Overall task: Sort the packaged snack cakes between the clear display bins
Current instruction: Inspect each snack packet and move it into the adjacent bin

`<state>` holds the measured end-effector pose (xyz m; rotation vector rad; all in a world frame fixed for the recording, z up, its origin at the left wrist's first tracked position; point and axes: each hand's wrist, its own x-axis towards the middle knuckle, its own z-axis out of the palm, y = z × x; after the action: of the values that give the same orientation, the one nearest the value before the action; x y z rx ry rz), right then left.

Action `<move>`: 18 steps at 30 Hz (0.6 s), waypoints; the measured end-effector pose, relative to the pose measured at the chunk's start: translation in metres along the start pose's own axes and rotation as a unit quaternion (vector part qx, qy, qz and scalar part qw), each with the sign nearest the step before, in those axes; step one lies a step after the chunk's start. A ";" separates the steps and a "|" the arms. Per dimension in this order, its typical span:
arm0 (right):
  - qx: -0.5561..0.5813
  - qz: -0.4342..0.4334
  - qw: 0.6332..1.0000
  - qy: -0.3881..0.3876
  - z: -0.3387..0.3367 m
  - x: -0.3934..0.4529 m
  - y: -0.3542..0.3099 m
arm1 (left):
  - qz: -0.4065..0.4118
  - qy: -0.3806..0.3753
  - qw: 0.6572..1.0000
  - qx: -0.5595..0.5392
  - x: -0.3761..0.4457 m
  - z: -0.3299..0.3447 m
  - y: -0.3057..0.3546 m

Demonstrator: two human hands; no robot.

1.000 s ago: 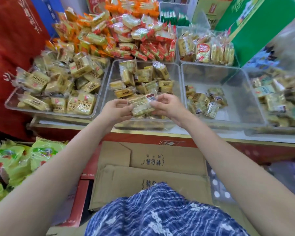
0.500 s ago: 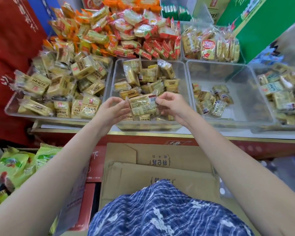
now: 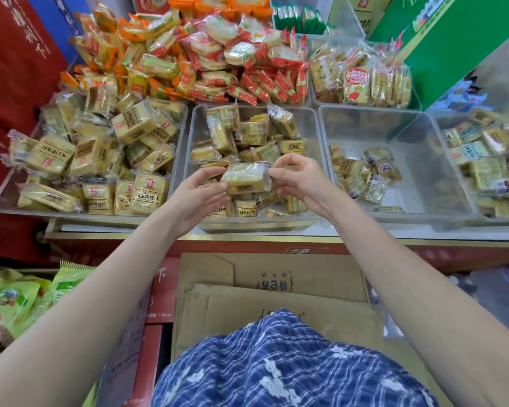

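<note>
- Hands: left hand (image 3: pixel 196 193) and right hand (image 3: pixel 299 177) pinch one snack cake (image 3: pixel 245 178) by its ends, above the middle bin (image 3: pixel 188 148).
- Fingers should probably keep a light hold; read the label, then pick the matching bin.

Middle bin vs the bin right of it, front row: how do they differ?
The middle bin is about half full, its packs piled and tilted; the right bin holds only a small cluster by its left wall, with much bare floor. Both hands, left hand and right hand, hold a snack cake over the middle bin, not the right one. Both bins are clear plastic.
</note>
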<state>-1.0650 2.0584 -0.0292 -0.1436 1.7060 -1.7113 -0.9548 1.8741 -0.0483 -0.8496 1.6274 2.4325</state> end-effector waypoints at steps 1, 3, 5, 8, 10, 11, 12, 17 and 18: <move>0.000 -0.012 1.000 -0.005 -0.001 0.000 -0.002 | 0.001 0.000 1.000 -0.002 0.001 -0.001 0.001; -0.036 -0.043 0.998 -0.028 -0.001 0.000 -0.003 | -0.003 0.002 1.000 0.002 0.003 -0.001 0.003; -0.104 -0.081 0.990 -0.048 -0.001 0.000 -0.004 | -0.010 0.009 1.000 -0.002 0.003 0.001 0.004; -0.200 -0.111 0.972 -0.049 -0.003 -0.001 -0.005 | -0.011 0.025 0.999 -0.017 0.004 0.003 0.003; -0.297 -0.146 0.942 -0.046 -0.004 0.000 -0.004 | -0.014 0.030 0.999 -0.015 0.004 0.003 0.002; -0.340 -0.167 0.925 -0.036 -0.004 0.001 -0.002 | -0.017 0.029 0.999 -0.006 0.003 0.002 0.001; -0.361 -0.190 0.913 -0.015 -0.003 0.002 0.000 | -0.022 0.026 0.999 0.007 0.003 0.002 0.001; -0.289 -0.202 0.936 0.018 -0.003 0.004 0.002 | -0.029 0.026 0.998 0.049 0.002 0.011 0.000; -0.282 -0.194 0.939 0.014 -0.005 0.003 0.002 | -0.020 0.022 0.998 0.053 0.002 0.012 0.002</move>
<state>-1.0692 2.0610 -0.0334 -0.7644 2.2647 -1.4270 -0.9618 1.8838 -0.0446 -0.9180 1.7183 2.2942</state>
